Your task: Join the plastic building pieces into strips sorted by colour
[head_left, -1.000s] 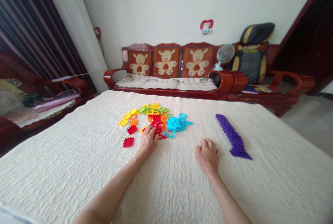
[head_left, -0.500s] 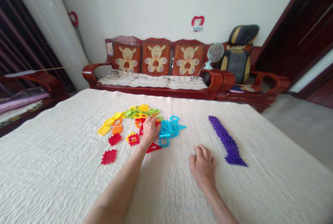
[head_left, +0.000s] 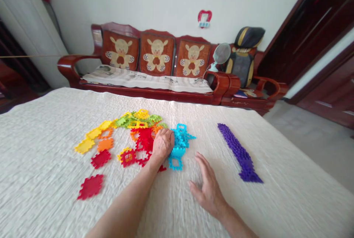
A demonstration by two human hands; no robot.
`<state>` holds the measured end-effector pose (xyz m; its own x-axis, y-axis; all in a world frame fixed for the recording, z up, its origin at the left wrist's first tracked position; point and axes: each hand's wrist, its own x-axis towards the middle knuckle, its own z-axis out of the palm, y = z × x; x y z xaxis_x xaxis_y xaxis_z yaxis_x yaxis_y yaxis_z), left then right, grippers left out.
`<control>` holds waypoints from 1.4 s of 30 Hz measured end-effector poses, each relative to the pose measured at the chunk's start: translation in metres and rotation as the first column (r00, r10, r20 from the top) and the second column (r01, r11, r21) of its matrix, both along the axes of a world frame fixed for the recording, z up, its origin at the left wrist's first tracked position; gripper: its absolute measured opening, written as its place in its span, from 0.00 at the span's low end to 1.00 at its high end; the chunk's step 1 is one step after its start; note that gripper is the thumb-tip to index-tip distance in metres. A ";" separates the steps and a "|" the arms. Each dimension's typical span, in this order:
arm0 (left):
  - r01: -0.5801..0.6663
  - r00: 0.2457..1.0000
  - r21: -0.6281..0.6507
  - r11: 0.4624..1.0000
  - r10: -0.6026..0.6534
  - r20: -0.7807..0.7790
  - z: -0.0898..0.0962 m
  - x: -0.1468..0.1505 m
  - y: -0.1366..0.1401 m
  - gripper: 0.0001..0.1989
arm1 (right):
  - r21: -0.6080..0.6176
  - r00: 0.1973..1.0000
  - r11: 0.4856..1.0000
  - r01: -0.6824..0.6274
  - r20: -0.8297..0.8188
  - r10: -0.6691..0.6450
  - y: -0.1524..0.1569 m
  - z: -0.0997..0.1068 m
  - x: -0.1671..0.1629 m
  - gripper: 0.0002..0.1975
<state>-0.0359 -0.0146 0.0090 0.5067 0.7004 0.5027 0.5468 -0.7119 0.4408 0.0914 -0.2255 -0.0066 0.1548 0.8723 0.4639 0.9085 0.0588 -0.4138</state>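
Note:
My left hand (head_left: 163, 143) is at the left edge of a heap of light blue plastic interlocking tiles (head_left: 178, 152). Its fingers are curled, with the tips hidden against the heap, so what they hold cannot be made out. Red interlocking tiles (head_left: 145, 140) lie in a pile just left of that hand, partly under the wrist. My right hand (head_left: 207, 188) hovers or rests low over the cloth, nearer to me than the blue heap. Its thumb and fingers are apart and nothing is in it.
A long stack of purple tiles (head_left: 238, 151) lies at the right. Yellow tiles (head_left: 94, 133), green tiles (head_left: 127, 120), orange tiles (head_left: 105, 144) and a separate red tile (head_left: 91, 187) are spread leftward. A white quilted cloth (head_left: 276, 157) covers the table; a wooden sofa (head_left: 132, 89) stands behind.
My view has shifted. My left hand has moved nearer me, off the red pile's far side and against the blue tiles, fingers more curled. My right hand has turned, its thumb spreading toward the blue heap.

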 end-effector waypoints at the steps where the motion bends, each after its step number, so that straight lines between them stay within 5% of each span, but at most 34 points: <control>1: -0.008 1.000 -0.002 1.000 0.008 0.006 0.001 0.000 -0.001 0.14 | -0.007 0.999 0.999 -0.050 0.006 0.050 0.011 0.002 0.001 0.39; 5: -0.036 0.999 -0.019 0.999 0.036 -0.013 0.004 0.001 -0.004 0.14 | -0.039 0.988 0.987 -0.153 -0.004 0.153 0.072 0.008 0.012 0.47; 10: -0.106 0.994 -0.086 0.991 0.109 0.029 0.000 0.001 -0.004 0.15 | -0.035 0.966 0.965 -0.259 -0.010 0.259 0.117 0.010 0.022 0.45; 17: -0.088 0.995 -0.068 0.994 0.090 0.038 -0.010 0.000 0.000 0.18 | 0.027 0.966 0.969 -0.246 -0.072 0.248 0.118 0.006 0.026 0.42; 27: -0.104 0.989 0.030 0.994 0.101 0.111 -0.012 0.001 0.003 0.16 | -0.036 0.959 0.959 -0.281 -0.030 0.280 0.123 0.007 0.025 0.46; 33: -0.109 0.984 0.090 0.990 0.095 0.149 -0.016 0.003 0.006 0.16 | 0.001 0.955 0.956 -0.294 -0.033 0.294 0.122 0.006 0.025 0.42; 42: -0.084 0.974 -0.016 0.996 0.085 0.211 -0.012 -0.002 0.007 0.17 | 0.101 0.964 0.964 -0.248 -0.078 0.256 0.123 0.005 0.029 0.27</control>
